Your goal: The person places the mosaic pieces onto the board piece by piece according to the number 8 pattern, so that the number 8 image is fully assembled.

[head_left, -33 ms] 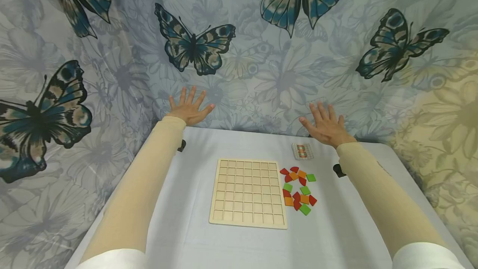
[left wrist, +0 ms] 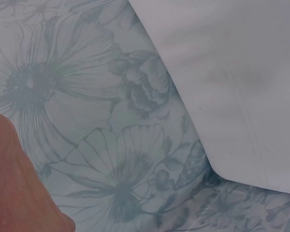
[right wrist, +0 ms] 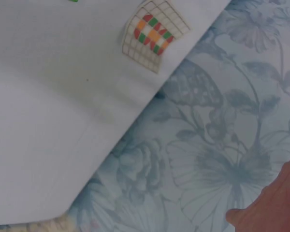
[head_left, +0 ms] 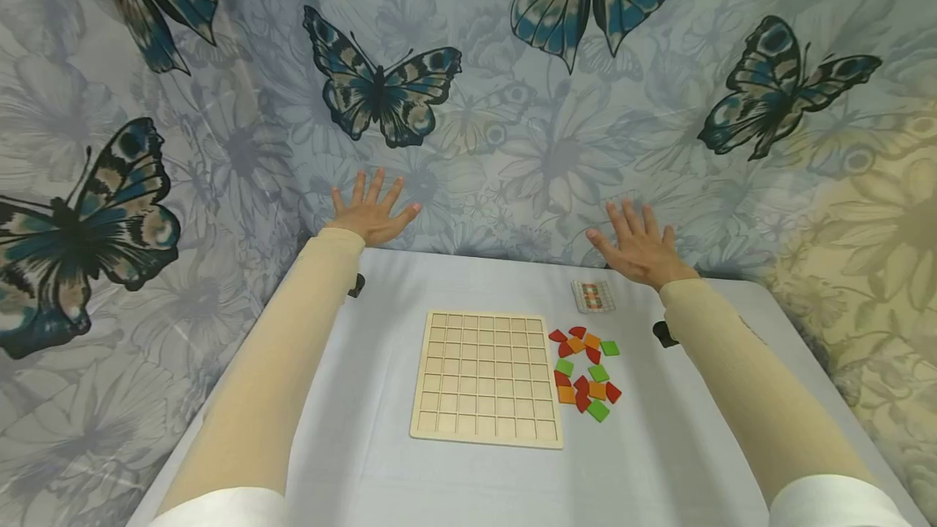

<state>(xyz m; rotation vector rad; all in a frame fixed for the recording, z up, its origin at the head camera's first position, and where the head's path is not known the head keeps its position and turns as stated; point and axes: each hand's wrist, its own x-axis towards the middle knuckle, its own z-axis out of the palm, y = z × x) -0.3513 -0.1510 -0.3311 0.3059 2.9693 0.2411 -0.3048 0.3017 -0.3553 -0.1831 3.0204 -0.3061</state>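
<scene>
My left hand point(head_left: 369, 216) is held out past the far left corner of the table, fingers straight and spread, holding nothing. Past the far right edge my right hand point(head_left: 640, 249) is stretched out the same way, near a small pattern card point(head_left: 593, 297). A square wooden grid board point(head_left: 486, 376) lies flat at mid-table, its cells bare. Beside its right edge are scattered flat pieces: red rounded ones point(head_left: 612, 393), orange squares point(head_left: 567, 394) and green squares point(head_left: 598, 411). The right wrist view shows the card point(right wrist: 153, 35) with a coloured grid pattern printed on it.
A white cloth covers the table point(head_left: 381, 478). Patterned fabric with butterflies point(head_left: 379, 92) hangs close behind the far edge and on both sides. A small black object shows by each wrist, at the left point(head_left: 356, 285) and the right point(head_left: 664, 334).
</scene>
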